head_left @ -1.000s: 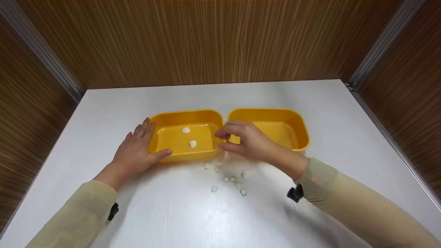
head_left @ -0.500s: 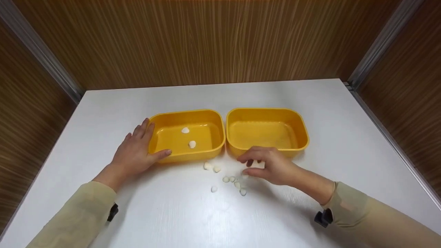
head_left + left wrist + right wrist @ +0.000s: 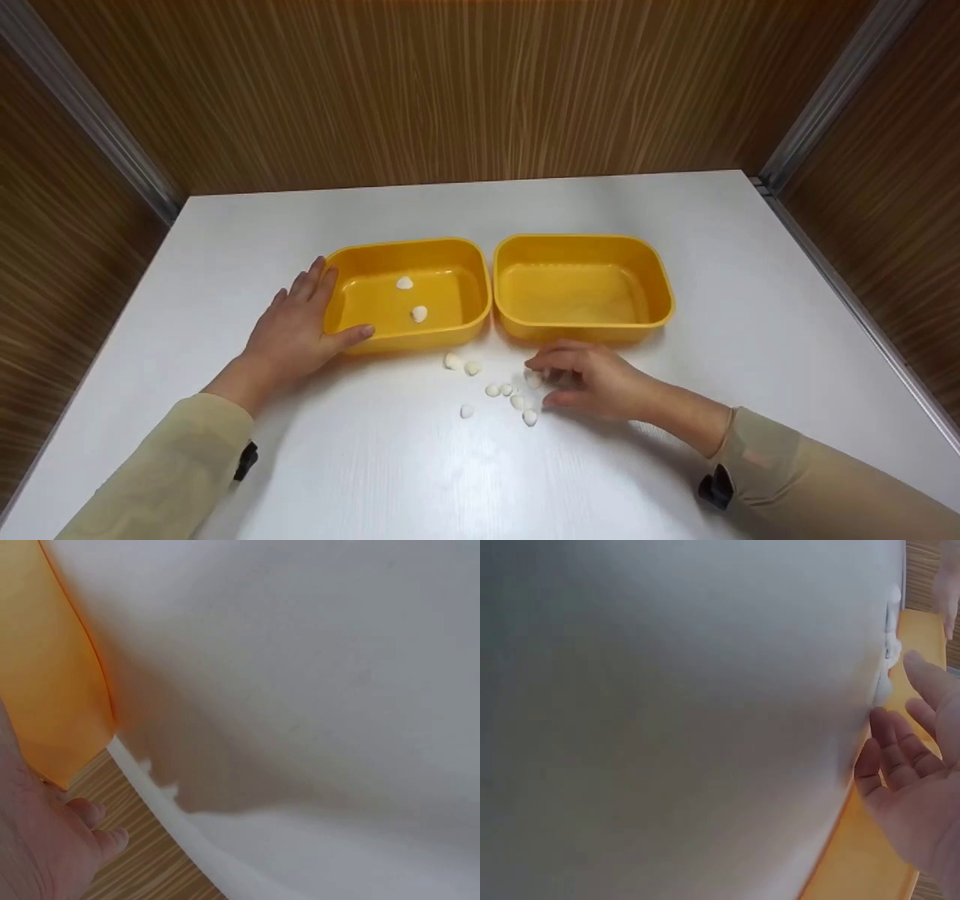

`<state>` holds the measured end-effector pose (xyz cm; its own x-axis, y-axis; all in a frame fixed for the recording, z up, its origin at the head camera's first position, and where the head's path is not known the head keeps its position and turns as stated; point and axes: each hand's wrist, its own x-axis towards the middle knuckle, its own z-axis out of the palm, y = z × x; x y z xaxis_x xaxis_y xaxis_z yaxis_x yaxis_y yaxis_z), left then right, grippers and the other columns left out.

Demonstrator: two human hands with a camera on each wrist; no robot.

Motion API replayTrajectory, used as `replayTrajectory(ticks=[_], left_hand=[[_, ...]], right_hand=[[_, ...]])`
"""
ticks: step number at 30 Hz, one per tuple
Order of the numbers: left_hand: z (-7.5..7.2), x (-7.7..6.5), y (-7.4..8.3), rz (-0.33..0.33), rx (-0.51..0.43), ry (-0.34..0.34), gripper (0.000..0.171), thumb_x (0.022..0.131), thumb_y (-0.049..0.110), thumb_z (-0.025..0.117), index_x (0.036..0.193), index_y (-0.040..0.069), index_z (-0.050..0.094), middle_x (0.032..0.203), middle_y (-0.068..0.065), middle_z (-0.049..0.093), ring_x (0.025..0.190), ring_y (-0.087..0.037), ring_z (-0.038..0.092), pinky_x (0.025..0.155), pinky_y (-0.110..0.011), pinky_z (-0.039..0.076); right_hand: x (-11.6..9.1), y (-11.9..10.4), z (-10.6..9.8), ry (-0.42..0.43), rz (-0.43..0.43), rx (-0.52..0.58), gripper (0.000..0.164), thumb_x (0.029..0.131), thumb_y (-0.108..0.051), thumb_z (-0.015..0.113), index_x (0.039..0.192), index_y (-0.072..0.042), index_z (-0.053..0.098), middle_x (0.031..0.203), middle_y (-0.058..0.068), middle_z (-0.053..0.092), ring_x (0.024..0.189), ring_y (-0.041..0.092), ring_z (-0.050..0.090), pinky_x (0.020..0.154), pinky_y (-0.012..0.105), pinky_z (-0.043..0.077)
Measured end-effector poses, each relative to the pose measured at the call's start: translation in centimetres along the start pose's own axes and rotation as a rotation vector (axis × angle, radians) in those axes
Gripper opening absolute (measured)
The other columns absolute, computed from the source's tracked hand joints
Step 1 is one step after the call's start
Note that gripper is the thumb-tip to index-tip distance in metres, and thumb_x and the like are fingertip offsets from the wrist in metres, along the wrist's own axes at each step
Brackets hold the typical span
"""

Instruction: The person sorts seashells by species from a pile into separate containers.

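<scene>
My left hand [image 3: 292, 330] rests on the left end of a yellow tub [image 3: 382, 341], fingers along its side and thumb over the front rim. Inside that tub lie two small whitish, pebble-like pieces, one near the back [image 3: 405, 283] and one nearer the front [image 3: 419, 313]. On the white table, my right hand [image 3: 592, 381] reaches around another whitish piece [image 3: 534, 379], thumb and fingers spread apart. Several similar pieces [image 3: 493, 390] lie just left of it. The right wrist view shows the curved fingers [image 3: 892, 754] beside a white piece [image 3: 883, 688].
A second yellow tub [image 3: 585, 325] stands to the right, close beside the first, with nothing seen in it. Wood-grain panels [image 3: 480, 90] enclose the white table [image 3: 360, 465] at the back and both sides.
My right hand has moved from between the two tubs, back and to the right, down to the loose pieces on the table. The left hand has stayed on the tub.
</scene>
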<state>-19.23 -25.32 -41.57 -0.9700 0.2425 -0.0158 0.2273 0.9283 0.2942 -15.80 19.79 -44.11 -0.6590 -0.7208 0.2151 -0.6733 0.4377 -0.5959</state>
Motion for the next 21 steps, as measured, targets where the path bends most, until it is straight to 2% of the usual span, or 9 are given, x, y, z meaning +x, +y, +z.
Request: replayTrajectory(ticks=[6, 15, 21], left_hand=[[0.02, 0.15, -0.06, 0.000, -0.008, -0.004, 0.119, 0.093, 0.086, 0.045, 0.170, 0.003, 0.009, 0.178, -0.017, 0.002, 0.159, -0.046, 0.014, 0.127, -0.064, 0.009], [-0.10, 0.13, 0.07, -0.003, -0.014, -0.018, 0.119, 0.093, 0.086, 0.045, 0.170, 0.003, 0.008, 0.178, -0.017, 0.001, 0.160, -0.046, 0.012, 0.127, -0.064, 0.008], [-0.15, -0.02, 0.02, 0.003, -0.003, -0.007, 0.118, 0.095, 0.083, 0.047, 0.169, 0.001, 0.009, 0.177, -0.019, 0.002, 0.159, -0.047, 0.014, 0.127, -0.065, 0.010]], right_hand=[[-0.06, 0.35, 0.26, -0.014, 0.021, -0.004, 0.048, 0.087, -0.012, 0.090, 0.131, -0.006, 0.073, 0.120, 0.007, 0.069, 0.088, 0.022, 0.061, 0.074, 0.029, 0.054], [0.10, 0.43, 0.14, -0.065, 0.107, 0.017, 0.050, 0.089, -0.015, 0.088, 0.136, -0.011, 0.072, 0.126, 0.005, 0.064, 0.093, 0.021, 0.059, 0.080, 0.029, 0.053], [0.19, 0.48, 0.26, -0.085, 0.108, 0.013, 0.049, 0.091, -0.018, 0.087, 0.137, -0.012, 0.071, 0.127, 0.004, 0.063, 0.094, 0.019, 0.058, 0.082, 0.029, 0.054]])
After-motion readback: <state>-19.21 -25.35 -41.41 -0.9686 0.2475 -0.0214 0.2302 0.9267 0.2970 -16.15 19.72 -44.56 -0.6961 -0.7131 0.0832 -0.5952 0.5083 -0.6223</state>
